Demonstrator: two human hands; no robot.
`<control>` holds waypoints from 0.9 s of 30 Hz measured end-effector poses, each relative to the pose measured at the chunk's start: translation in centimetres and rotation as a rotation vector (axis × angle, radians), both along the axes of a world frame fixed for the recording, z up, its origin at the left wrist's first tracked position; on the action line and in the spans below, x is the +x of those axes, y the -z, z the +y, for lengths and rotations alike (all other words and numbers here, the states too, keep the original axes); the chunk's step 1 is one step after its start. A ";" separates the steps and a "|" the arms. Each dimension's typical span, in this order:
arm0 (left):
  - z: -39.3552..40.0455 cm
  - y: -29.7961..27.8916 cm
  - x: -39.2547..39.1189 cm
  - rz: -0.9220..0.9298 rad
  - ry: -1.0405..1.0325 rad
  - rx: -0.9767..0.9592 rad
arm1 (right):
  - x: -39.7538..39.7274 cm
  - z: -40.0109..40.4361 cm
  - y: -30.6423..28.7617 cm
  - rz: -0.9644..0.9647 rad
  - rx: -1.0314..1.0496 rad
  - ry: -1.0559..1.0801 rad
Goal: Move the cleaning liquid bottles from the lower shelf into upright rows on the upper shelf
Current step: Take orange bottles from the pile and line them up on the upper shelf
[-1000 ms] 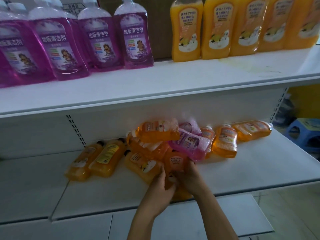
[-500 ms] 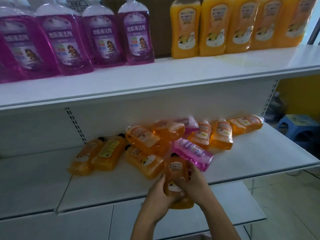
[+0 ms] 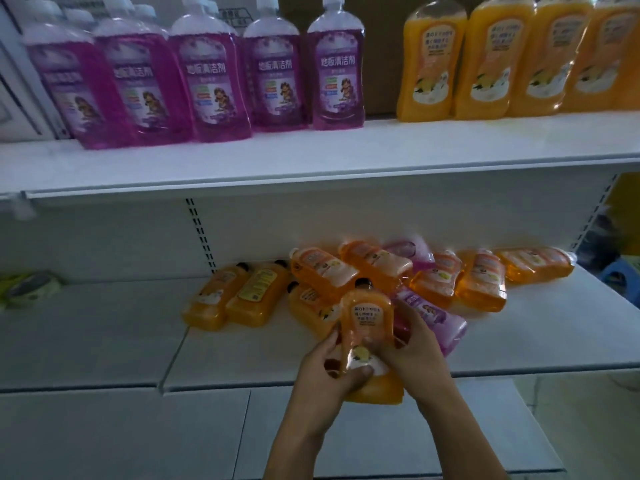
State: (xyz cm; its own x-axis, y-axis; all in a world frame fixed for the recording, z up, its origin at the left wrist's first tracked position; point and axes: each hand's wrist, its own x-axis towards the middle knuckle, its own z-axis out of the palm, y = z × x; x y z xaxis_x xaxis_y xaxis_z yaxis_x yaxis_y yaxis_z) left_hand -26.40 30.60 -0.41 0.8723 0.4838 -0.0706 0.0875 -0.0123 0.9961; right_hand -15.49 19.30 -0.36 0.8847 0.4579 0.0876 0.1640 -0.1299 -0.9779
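You had the orange bottle (image 3: 367, 336) clamped between both hands, left hand (image 3: 323, 379) at its seven o'clock, right hand (image 3: 410, 355) at four, fingers closed on its sides. Its cap pointed to twelve, toward the orange row (image 3: 512, 60) standing on the upper shelf (image 3: 311, 157), up at one o'clock.

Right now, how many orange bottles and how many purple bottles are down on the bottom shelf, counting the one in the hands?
Orange bottles lying on the lower shelf: 8
Purple bottles lying there: 2
Held orange bottle, gripped by the left hand and right hand: 1
Total: 11, though the pile could hide more.
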 end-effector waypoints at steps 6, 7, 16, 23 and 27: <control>0.6 -1.9 -1.0 -0.220 -0.036 -0.149 | -1.5 0.8 -3.8 0.021 0.207 -0.077; 0.6 -2.2 -1.1 -0.245 -0.024 -0.138 | -1.7 0.8 -4.4 -0.005 0.218 -0.098; 0.1 -3.4 -2.8 -0.362 0.008 0.015 | -3.6 0.8 -6.9 -0.142 0.183 -0.157; -0.2 -4.2 -4.0 -0.403 -0.055 0.054 | -4.7 0.7 -7.9 -0.091 0.203 -0.248; 0.2 -4.7 -5.0 -0.425 -0.126 0.049 | -5.4 1.1 -8.2 -0.069 0.200 -0.344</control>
State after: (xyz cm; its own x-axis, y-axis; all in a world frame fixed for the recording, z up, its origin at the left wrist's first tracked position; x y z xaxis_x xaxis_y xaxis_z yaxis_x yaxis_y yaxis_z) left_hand -31.43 30.77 4.26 0.7532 0.5817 0.3071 -0.3260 -0.0753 0.9424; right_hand -20.91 20.44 7.82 0.6719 0.6939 0.2587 0.2310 0.1356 -0.9635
